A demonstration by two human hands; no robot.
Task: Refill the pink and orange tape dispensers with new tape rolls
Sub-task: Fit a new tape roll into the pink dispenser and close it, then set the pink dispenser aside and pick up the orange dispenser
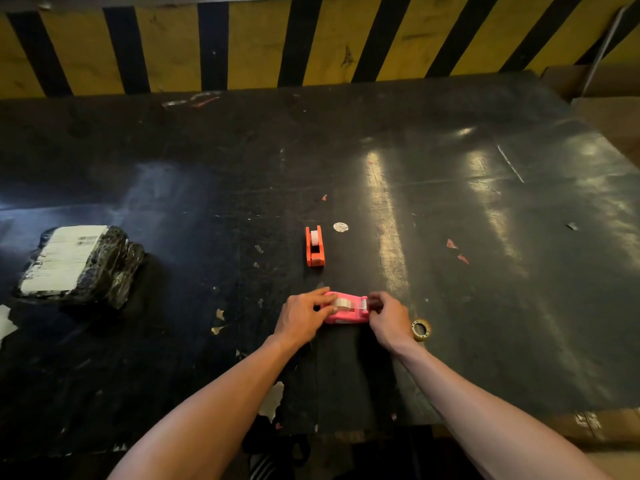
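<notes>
Black-wrapped parcel (81, 265) with white label near left edge of black table (485, 237). Left hand (300, 318) gripping rear of pink dispenser (344, 310), fingers over the clear roll (343, 303) seated in it. Long axis left-right, cutter end pointing right, pinched by right hand (389, 320). Orange dispenser (314, 246) farther in, white roll loaded, long axis front-to-back, cutter toward near edge. Near-spent roll (421, 329) lying just right of right hand.

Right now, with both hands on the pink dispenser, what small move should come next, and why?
Probably draw the tape end onto the cutter with the right hand: a roll already sits in the pink dispenser, steadied by the left hand.
</notes>
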